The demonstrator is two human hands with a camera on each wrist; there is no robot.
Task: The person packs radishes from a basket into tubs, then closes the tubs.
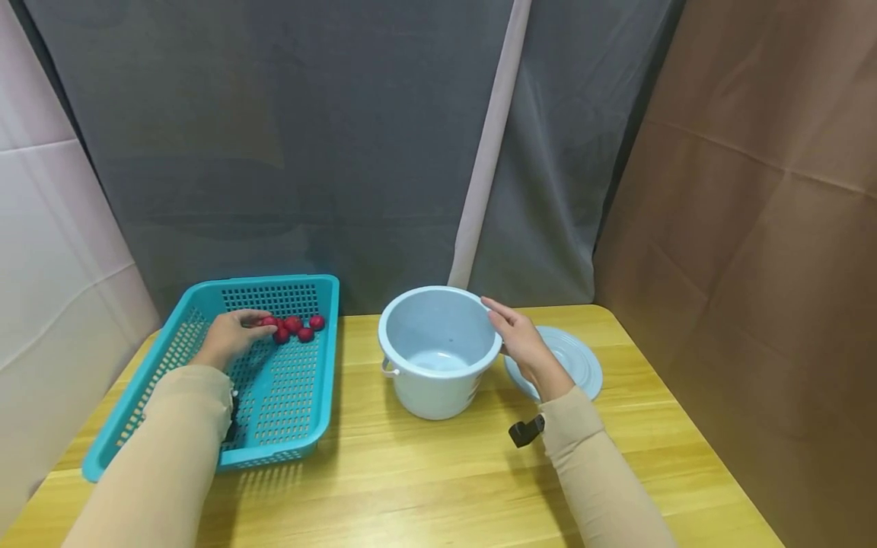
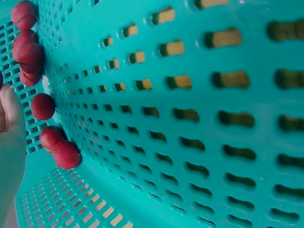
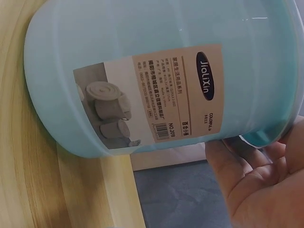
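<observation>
A teal perforated basket sits on the left of the wooden table, with several small red fruits near its far end. My left hand reaches into the basket and pinches one red fruit between thumb and fingertips. In the left wrist view the red fruits lie against the basket wall, beside my left hand. A light blue bucket stands upright and empty at mid-table. My right hand rests with relaxed fingers on its right rim. The right wrist view shows the labelled bucket and my right hand.
The bucket's round light blue lid lies flat on the table right of the bucket, partly under my right hand. Grey and brown fabric screens close off the back and right. A pale wall stands left of the basket.
</observation>
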